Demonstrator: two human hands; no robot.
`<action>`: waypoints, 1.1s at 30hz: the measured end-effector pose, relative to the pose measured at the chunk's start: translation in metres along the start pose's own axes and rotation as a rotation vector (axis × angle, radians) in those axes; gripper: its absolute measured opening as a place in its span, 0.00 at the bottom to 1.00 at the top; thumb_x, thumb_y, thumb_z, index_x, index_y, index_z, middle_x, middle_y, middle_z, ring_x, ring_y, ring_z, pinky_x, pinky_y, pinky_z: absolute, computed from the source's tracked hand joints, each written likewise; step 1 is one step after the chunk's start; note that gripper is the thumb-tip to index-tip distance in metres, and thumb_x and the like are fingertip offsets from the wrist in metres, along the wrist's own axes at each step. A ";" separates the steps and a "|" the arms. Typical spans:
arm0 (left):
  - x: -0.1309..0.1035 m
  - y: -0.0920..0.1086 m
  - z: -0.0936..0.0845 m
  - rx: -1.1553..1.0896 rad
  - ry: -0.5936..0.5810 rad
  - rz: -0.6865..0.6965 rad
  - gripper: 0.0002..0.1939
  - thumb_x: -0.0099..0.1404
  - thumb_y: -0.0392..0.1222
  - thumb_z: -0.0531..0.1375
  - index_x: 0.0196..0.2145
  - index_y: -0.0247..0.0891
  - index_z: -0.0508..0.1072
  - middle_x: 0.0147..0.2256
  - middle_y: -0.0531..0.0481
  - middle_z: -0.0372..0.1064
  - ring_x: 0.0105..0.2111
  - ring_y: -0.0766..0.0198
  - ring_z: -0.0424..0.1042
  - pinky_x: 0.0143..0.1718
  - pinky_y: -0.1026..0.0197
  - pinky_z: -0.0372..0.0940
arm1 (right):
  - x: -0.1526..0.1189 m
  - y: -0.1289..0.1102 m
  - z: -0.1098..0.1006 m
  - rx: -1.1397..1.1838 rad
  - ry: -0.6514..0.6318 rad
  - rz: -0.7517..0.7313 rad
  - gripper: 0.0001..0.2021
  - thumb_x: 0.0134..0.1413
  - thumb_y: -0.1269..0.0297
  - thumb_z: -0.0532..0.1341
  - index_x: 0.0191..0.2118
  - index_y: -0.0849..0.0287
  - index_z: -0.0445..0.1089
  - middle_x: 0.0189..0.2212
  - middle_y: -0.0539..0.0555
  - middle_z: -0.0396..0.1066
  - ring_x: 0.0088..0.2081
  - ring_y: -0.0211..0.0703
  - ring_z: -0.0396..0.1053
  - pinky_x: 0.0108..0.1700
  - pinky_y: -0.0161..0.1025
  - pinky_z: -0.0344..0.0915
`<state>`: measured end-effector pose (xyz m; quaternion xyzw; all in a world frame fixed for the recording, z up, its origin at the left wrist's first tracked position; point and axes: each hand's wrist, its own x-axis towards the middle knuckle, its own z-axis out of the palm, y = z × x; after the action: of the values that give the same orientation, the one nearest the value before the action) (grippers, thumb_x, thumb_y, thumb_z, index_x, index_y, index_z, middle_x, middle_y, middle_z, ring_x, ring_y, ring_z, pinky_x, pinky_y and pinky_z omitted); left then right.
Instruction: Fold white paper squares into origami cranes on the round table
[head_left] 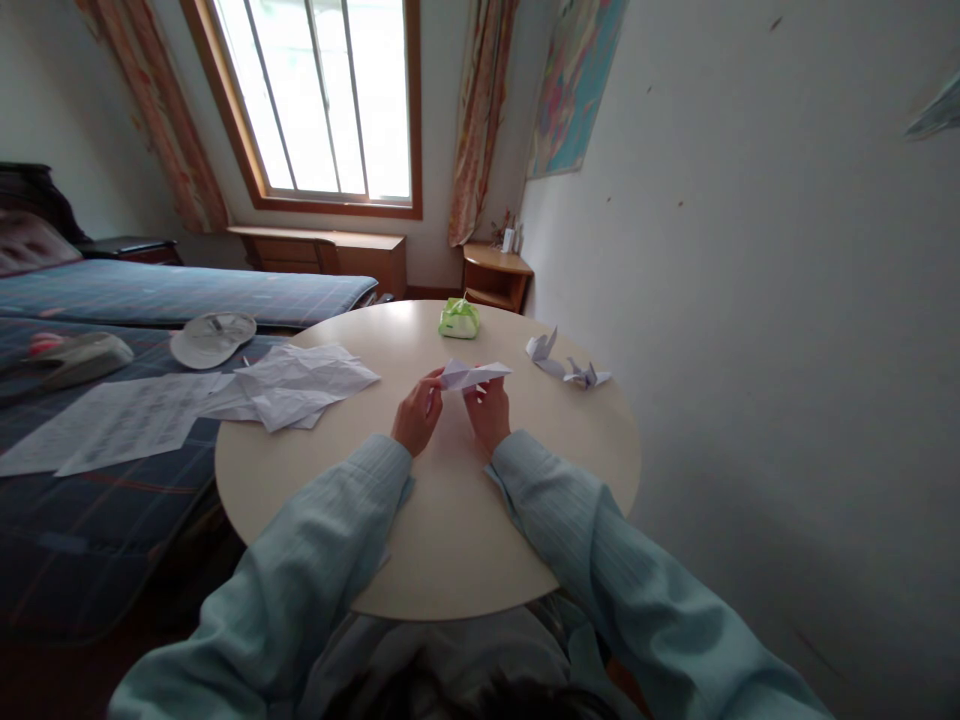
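Observation:
Above the middle of the round table I hold a piece of white folded paper with pointed ends. My left hand pinches its left end between thumb and fingers. Under its right half, my right hand grips it from below, the fingertips partly hidden by the paper. The folds are too small to make out fully. Two folded paper figures stand at the right of the table: a paper crane with a raised wing, and a second folded figure nearer the edge.
A green tissue pack sits at the table's far side. Crumpled paper sheets lie at the left edge, with printed sheets reaching onto the bed. A pale cap rests there too. The white wall stands close on the right.

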<state>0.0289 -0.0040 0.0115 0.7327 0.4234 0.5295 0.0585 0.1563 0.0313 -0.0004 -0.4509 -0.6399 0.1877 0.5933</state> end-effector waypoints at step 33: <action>-0.008 -0.036 0.003 0.434 -0.424 -0.064 0.25 0.49 0.31 0.52 0.48 0.42 0.63 0.49 0.46 0.61 0.50 0.54 0.57 0.49 0.48 0.53 | 0.003 0.002 -0.017 -0.595 -0.497 -0.122 0.09 0.41 0.74 0.55 0.32 0.60 0.68 0.32 0.56 0.71 0.36 0.43 0.66 0.42 0.41 0.56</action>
<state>0.0107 0.0146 -0.0153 0.8085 0.5280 0.2598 0.0045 0.1726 0.0296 0.0037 -0.5053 -0.8161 0.0619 0.2735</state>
